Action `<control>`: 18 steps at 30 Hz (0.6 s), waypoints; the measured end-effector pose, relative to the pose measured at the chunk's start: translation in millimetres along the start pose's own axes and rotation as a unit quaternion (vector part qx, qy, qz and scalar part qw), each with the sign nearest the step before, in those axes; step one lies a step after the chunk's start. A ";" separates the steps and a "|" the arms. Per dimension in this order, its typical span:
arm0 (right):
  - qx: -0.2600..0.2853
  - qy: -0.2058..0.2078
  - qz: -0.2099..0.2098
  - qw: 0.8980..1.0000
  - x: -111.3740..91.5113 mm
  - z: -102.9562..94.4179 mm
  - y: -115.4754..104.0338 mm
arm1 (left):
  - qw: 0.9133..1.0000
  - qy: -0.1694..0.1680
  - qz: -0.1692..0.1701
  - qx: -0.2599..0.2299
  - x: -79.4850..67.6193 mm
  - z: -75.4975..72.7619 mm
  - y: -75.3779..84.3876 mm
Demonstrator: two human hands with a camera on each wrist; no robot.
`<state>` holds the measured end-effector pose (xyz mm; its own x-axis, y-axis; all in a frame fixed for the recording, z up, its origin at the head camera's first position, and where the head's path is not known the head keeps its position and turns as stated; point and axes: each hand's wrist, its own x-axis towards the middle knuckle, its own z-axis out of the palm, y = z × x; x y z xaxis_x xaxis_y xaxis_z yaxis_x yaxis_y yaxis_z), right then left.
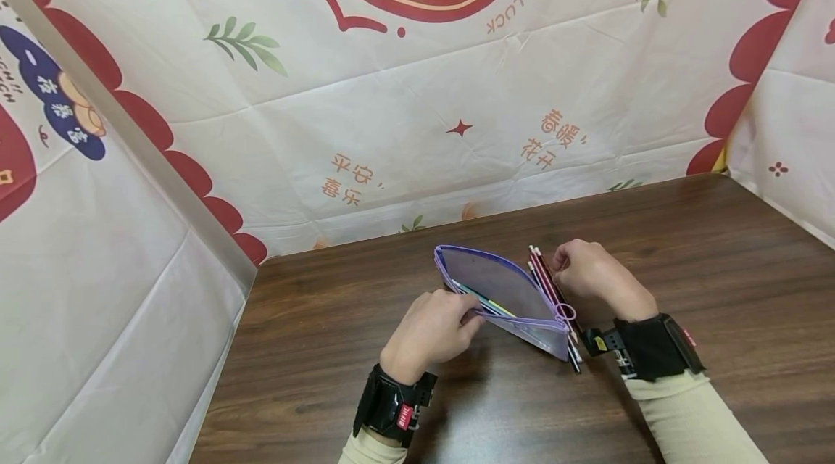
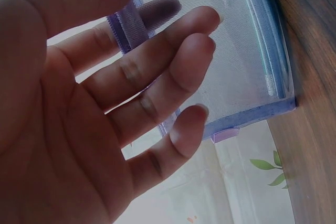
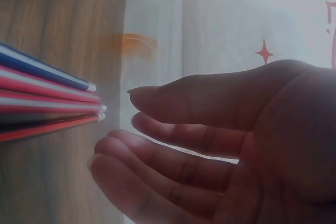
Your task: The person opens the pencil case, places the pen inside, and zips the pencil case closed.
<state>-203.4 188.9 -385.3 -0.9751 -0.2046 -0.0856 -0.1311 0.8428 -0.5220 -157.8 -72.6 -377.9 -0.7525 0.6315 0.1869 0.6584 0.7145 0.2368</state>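
Note:
A see-through mesh pencil pouch with purple edging lies on the table with its mouth gaping. Several pencils show inside it. My left hand pinches the near edge of the opening between thumb and index finger; the other fingers curve loosely in the left wrist view. Along the pouch's right side lies a bunch of striped pencils, red, dark and white. Just right of their upper ends hovers my right hand. The right wrist view shows its fingers relaxed, apart from the pencils, with nothing between them.
The brown wooden table ends at a white printed cloth behind. Similar cloth hangs on the left and right sides. A purple ring sits at the pouch's right corner, close to the loose pencils.

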 end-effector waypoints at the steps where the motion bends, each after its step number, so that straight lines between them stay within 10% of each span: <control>1: 0.000 -0.003 0.001 1.000 0.3 0.6 0.4 | 1.000 0.000 0.000 0.001 -0.1 0.0 0.0; 18: 0.004 -0.034 0.023 0.999 2.1 10.2 8.6 | 1.000 0.003 0.005 -0.003 -0.9 0.4 -0.3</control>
<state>-204.8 190.6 -398.6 -0.9655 -0.2002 -0.1668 -0.0852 0.8476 -0.5238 -157.3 -73.2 -378.5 -0.7458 0.6371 0.1947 0.6660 0.7063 0.2400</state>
